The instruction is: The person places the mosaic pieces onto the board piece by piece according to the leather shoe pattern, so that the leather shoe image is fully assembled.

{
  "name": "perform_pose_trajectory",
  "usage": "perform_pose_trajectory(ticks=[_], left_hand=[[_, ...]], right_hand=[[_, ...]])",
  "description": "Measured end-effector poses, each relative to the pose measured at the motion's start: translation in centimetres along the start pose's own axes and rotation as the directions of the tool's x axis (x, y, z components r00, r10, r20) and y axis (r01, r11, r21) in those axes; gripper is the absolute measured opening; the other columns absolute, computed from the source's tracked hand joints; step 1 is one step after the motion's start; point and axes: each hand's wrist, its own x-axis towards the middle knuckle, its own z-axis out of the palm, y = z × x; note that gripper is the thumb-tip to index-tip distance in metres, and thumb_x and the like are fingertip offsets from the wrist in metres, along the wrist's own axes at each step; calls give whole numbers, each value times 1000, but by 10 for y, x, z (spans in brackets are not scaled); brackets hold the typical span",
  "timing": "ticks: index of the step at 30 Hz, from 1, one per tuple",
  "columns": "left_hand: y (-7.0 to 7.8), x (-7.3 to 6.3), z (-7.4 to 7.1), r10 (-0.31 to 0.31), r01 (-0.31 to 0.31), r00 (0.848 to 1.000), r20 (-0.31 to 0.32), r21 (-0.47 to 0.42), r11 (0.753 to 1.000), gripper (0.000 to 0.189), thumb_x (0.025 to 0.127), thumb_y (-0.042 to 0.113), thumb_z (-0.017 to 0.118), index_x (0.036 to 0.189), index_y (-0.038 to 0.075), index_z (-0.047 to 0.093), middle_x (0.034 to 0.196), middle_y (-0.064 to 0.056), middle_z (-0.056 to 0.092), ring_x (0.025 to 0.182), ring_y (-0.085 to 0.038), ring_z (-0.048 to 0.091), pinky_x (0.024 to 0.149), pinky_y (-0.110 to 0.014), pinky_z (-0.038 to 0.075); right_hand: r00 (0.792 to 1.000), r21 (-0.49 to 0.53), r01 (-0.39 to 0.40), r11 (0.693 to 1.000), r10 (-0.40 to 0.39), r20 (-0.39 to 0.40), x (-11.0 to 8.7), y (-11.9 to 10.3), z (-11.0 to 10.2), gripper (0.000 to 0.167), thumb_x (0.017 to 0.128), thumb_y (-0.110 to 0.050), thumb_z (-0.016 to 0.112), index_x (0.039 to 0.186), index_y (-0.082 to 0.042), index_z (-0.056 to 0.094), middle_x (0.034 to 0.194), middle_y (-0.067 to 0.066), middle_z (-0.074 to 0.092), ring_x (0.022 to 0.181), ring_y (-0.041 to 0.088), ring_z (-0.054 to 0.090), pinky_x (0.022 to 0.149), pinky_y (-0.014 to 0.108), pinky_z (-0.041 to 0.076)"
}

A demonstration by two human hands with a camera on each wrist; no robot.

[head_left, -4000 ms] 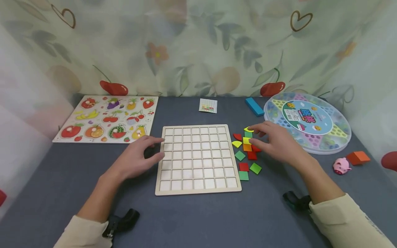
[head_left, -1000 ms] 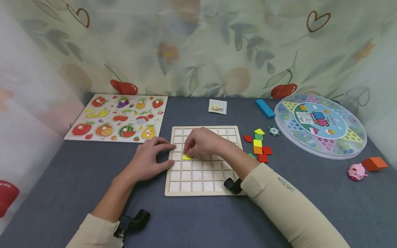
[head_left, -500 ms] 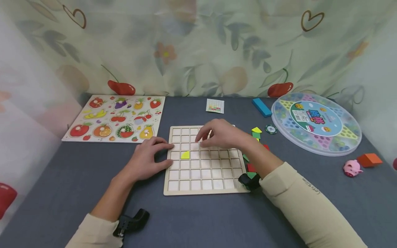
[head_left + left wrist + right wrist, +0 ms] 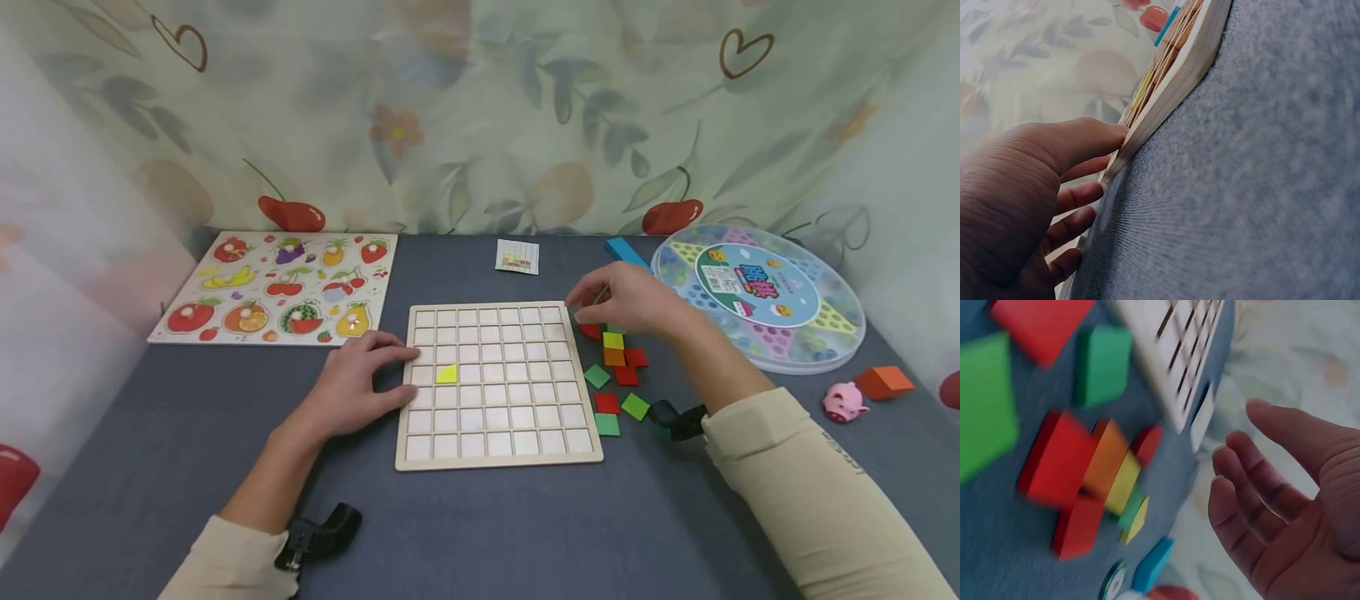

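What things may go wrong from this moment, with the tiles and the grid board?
Picking one tile may disturb others: the right grip hangs near a cluster where the orange square sits tight against a yellow square and red squares.

The grid board might slide if pushed: the left grip touches only its left edge, and another red tile and a green tile lie close beside its right edge.

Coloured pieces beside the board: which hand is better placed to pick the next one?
Probably the right hand: it hovers near the coloured pieces and looks empty, while the left hand touches the opposite edge of the board.
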Motion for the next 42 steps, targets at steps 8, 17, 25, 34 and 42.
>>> perform_pose_trajectory(ticks=[8,17,25,34,42], left_hand=[[-2,0,-1,2,-2,1000,1,-3,1000,51,90,31,77,138,15,68,137,-14,56,127,-34,50,110,-64,32],[-1,1,0,9,-9,1000,-1,-7,1000,51,90,32,77,138,15,68,137,-14,57,126,-34,51,110,-64,33],[-2,1,0,6,-6,1000,3,-3,1000,51,90,32,77,138,15,68,137,-13,57,127,-33,51,109,-64,32],[-2,1,1,15,-15,1000,-1,-18,1000,51,90,32,77,138,15,68,137,-13,56,127,-33,51,109,-63,32],[-3,0,2,7,-7,1000,-5,-21,1000,51,90,32,77,138,16,68,137,-13,56,128,-33,50,110,-63,31]], right_hand=[[998,-86,-58,995,57,-4,4,32,-2,31,96,-11,69,127,-3,71,123,21,71,110,38,63,91,49,55],[988,-163,-156,974,153,-30,8,46,2,32,98,-10,65,126,4,69,115,25,69,97,35,61,86,47,54],[982,-139,-190,972,187,-34,11,42,5,31,98,-9,62,124,6,66,111,24,65,92,33,57,79,39,52],[986,-154,-165,974,157,-58,14,48,12,32,98,-20,67,123,1,66,106,22,65,90,32,59,78,42,52],[983,-130,-166,978,153,-105,17,47,13,21,96,-16,70,110,-3,63,104,21,65,88,33,59,77,44,52]])
